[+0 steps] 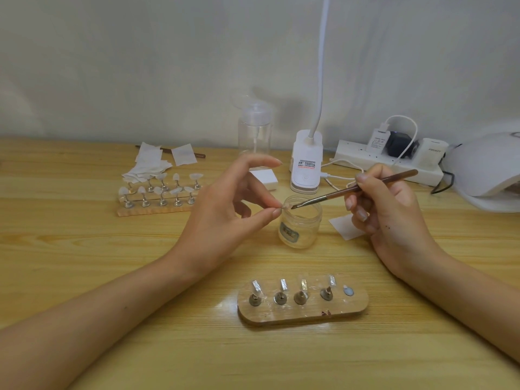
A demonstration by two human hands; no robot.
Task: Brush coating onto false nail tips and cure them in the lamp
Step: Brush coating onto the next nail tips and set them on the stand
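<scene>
brush [365,184]: brown | curing lamp [486,167]: white | table [84,249]: tan woodgrain

Jar [299,220] at centre — holder board [302,308] before it, nail-tip rack [159,194] behind-left, pump bottle [254,130] behind, curing lamp [489,170] far right.

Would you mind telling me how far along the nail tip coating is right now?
Done: unclear; tips stand on the far rack, coating not discernible. In hand: the left hand pinches one tip over the jar while the right hand touches it with the brush. Left: curing in the lamp.
</scene>
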